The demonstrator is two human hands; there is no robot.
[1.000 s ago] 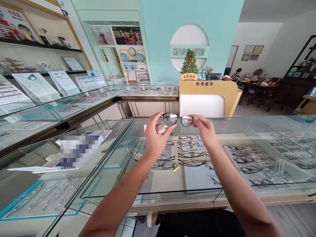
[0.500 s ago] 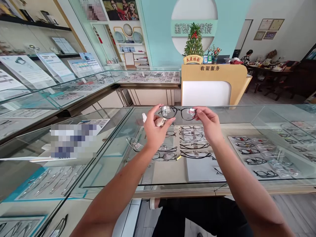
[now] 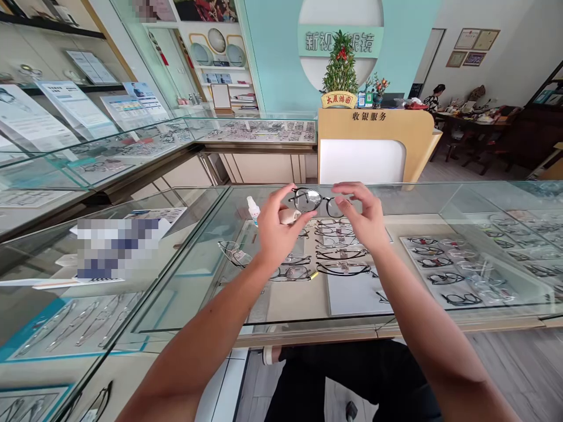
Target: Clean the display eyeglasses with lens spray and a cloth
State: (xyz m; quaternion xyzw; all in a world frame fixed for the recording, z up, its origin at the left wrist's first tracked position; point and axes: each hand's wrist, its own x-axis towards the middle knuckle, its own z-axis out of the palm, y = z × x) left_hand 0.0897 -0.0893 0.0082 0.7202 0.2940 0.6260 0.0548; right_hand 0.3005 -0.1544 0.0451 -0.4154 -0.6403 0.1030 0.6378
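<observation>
A pair of dark-rimmed glasses (image 3: 307, 200) is held up above the glass display counter. My left hand (image 3: 277, 225) pinches its left side between thumb and finger, with a pale cloth (image 3: 289, 217) tucked in the palm. Around the right lens, my right hand (image 3: 361, 214) has its fingers bent, thumb in front of the lens and partly covering it. Just left of my left hand stands a small white bottle (image 3: 253, 210), its lower part partly hidden. Below the hands, rows of glasses (image 3: 343, 269) show in the display.
The glass counter (image 3: 189, 313) spans the front. Papers (image 3: 118, 246) lie at the left. More glasses (image 3: 444, 278) sit in a tray at the right. Beyond are a wooden cashier desk (image 3: 422, 126) with a plant, and a person (image 3: 435, 98) seated at the back right.
My right hand has shifted left from the right edge of the glasses to over the right lens. The view has moved slightly, and more of the white bottle shows.
</observation>
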